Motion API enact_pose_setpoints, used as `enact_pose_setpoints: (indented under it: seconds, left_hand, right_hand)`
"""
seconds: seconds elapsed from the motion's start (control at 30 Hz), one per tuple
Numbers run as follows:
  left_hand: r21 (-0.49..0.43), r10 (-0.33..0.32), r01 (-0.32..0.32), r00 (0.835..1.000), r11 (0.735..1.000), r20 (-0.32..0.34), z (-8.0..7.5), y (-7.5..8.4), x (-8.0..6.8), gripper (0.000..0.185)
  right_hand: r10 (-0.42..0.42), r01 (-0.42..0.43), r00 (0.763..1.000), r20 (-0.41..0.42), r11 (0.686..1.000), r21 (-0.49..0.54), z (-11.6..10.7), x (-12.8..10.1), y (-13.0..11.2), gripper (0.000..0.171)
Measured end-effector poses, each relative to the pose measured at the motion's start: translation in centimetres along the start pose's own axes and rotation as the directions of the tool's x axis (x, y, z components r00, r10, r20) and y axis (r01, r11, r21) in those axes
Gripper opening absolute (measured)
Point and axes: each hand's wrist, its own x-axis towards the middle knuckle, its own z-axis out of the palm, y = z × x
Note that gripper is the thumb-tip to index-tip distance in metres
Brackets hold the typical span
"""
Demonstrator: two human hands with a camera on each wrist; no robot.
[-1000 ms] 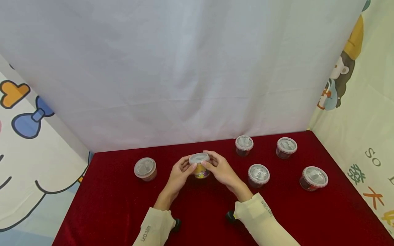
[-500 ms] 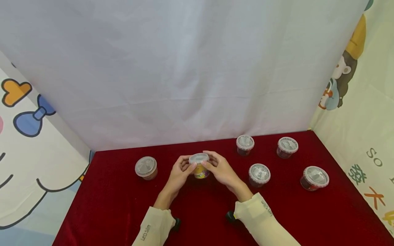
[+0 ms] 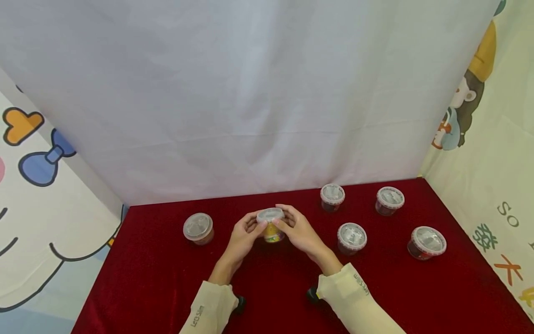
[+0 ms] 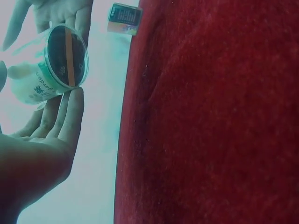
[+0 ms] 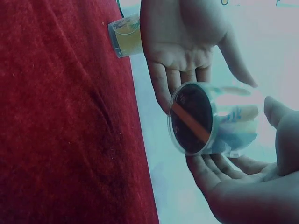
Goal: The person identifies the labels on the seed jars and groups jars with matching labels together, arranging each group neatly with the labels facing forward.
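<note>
A small clear cup [image 3: 271, 225] with a clear lid and a yellow label is held just above the red table [image 3: 167, 287], near its middle. My left hand [image 3: 245, 232] grips its left side and my right hand [image 3: 298, 228] its right side, thumbs near the lid. The left wrist view looks up at the cup's dark base [image 4: 65, 56], which rests on my left fingers [image 4: 63, 121]. From the right wrist the same cup [image 5: 205, 119] lies between both hands, with my right fingers [image 5: 210, 177] under it.
Five more lidded cups stand on the table: one at the left [image 3: 198, 228] and several at the right [image 3: 332, 196], [image 3: 389, 200], [image 3: 352, 237], [image 3: 426, 242]. A white curtain [image 3: 258, 93] closes the back. Cartoon panels [image 3: 492, 162] flank both sides.
Both hands stay where they were. The cup's label shows a slightly different face, as if the cup has turned a little between the fingers.
</note>
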Motion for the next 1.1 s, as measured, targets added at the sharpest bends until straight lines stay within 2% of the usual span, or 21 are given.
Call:
enact_pose_setpoints:
  seconds: [0.17, 0.47, 0.8, 1.1]
  left_hand:
    - [0.035, 0.000, 0.000, 1.000, 0.999, 0.004, 0.09, 0.08, -0.20, 0.041]
    - [-0.042, -0.026, 0.031, 0.992, 0.999, 0.121, -0.47, 0.15, -0.09, 0.050]
    - [-0.021, -0.013, 0.013, 0.999, 1.000, 0.030, -0.49, 0.13, -0.08, 0.042]
    - [-0.059, -0.027, 0.031, 0.997, 0.998, 0.079, -0.79, 0.10, -0.11, 0.045]
  right_hand:
    - [0.001, -0.001, 1.000, -0.010, 1.000, -0.013, 0.17, -0.07, -0.03, 0.054]
    - [-0.008, 0.008, 1.000, -0.011, 1.000, -0.014, 0.01, -0.28, -0.24, 0.051]
    - [-0.054, 0.049, 0.996, -0.064, 0.996, -0.079, 0.58, -0.23, -0.33, 0.050]
    - [-0.017, 0.016, 1.000, -0.009, 1.000, -0.015, 0.06, -0.36, -0.54, 0.050]
